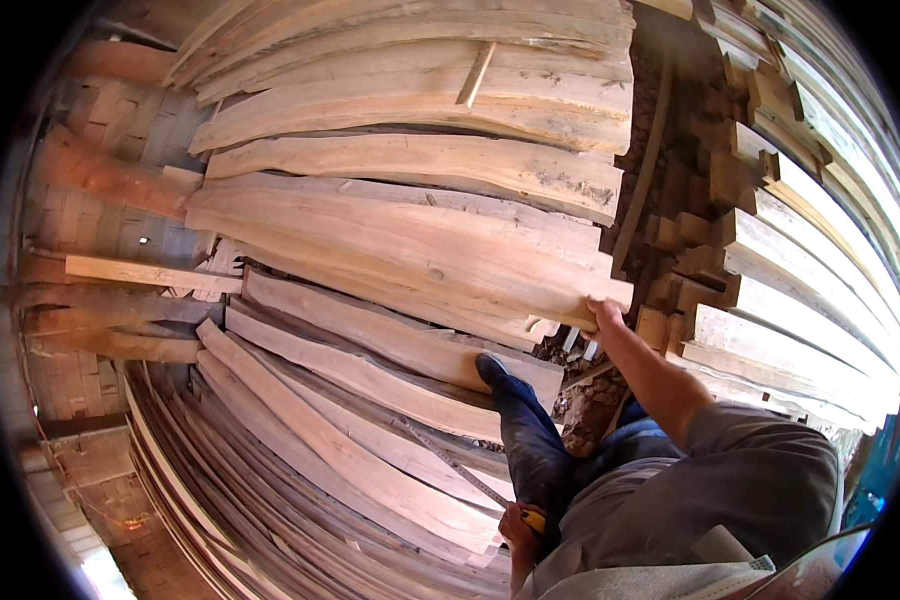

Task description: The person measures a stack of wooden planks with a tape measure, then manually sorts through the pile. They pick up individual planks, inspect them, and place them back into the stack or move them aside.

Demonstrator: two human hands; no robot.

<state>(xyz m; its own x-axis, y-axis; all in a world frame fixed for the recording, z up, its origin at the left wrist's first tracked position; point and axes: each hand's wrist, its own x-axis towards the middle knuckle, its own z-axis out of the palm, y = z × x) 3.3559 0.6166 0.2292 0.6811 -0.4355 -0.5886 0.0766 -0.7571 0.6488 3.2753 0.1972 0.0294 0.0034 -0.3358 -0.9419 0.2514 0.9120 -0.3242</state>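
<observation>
My left hand (519, 527), low in the view, is closed around a yellow tape measure (535, 521). Its thin blade (455, 465) is pulled out and slants up and left over the boards. My right hand (606, 314) grips the near right end of a wide, pale wooden board (420, 255), its fingers at the end's corner. That board lies on top of a stack, and its long edges are uneven. My shoe (490, 370) rests on a lower plank (370, 325) between the two hands.
More rough boards (420, 160) are stacked beyond. Long planks (340, 430) lie at the lower left. Another lumber stack (800, 290) with jutting ends stands at the right, past a debris-strewn gap (590, 405). A narrow batten (150, 273) sticks out leftward; a small stick (477, 75) lies on the far boards.
</observation>
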